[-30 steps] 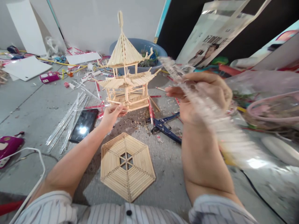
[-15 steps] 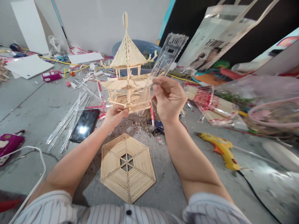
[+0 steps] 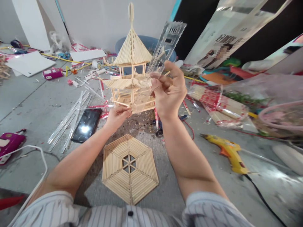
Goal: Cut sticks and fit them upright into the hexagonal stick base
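Observation:
A pagoda model made of thin wooden sticks [image 3: 131,63] is held up above the floor. My left hand [image 3: 117,115] pinches the front edge of its base, fingers closed. My right hand [image 3: 169,91] is closed on a clear plastic stencil ruler [image 3: 165,44] and holds it upright against the pagoda's right side, beside the middle roof tier. Below my hands, a flat hexagonal panel of sticks [image 3: 129,167] lies on the grey floor.
A black phone [image 3: 87,124] and clear plastic strips [image 3: 68,121] lie to the left. A yellow glue gun [image 3: 229,153] with a black cord rests on the right. Packs of sticks [image 3: 217,107], a blue basin [image 3: 151,44], a pink basket [image 3: 281,116] and white boards [image 3: 28,63] surround the work spot.
My right hand swung the clear ruler from in front of me over to the pagoda's right side and raised it slightly. My left hand kept its grip on the base.

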`<action>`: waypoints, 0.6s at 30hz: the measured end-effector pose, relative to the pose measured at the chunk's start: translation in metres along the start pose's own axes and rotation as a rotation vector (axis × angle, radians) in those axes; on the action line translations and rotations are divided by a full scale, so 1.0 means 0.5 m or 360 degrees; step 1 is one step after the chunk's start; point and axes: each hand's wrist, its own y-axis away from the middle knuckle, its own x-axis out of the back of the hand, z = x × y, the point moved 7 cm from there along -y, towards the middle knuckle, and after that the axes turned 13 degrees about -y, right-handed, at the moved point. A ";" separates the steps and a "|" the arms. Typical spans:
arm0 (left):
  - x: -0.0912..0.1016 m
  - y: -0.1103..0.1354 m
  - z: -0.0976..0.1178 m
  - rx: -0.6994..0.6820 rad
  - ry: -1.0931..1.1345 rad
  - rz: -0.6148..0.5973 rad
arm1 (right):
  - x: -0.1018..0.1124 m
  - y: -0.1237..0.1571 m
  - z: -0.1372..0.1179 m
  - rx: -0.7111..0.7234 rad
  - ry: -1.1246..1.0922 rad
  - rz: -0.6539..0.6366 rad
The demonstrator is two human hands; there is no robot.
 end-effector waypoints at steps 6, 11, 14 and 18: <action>0.000 0.002 0.010 -0.0085 -0.0075 0.0039 | 0.000 0.012 -0.010 -0.0030 0.0173 0.0076; -0.011 0.008 0.025 -0.0068 -0.0119 0.0041 | -0.017 0.038 -0.033 -0.0050 0.0199 0.0083; -0.008 0.015 0.037 -0.0145 -0.0275 0.0101 | -0.036 0.048 -0.034 -0.0086 0.0180 -0.0023; -0.009 0.024 0.046 -0.0263 -0.0404 0.0064 | -0.050 0.047 -0.021 -0.0227 -0.0009 -0.0116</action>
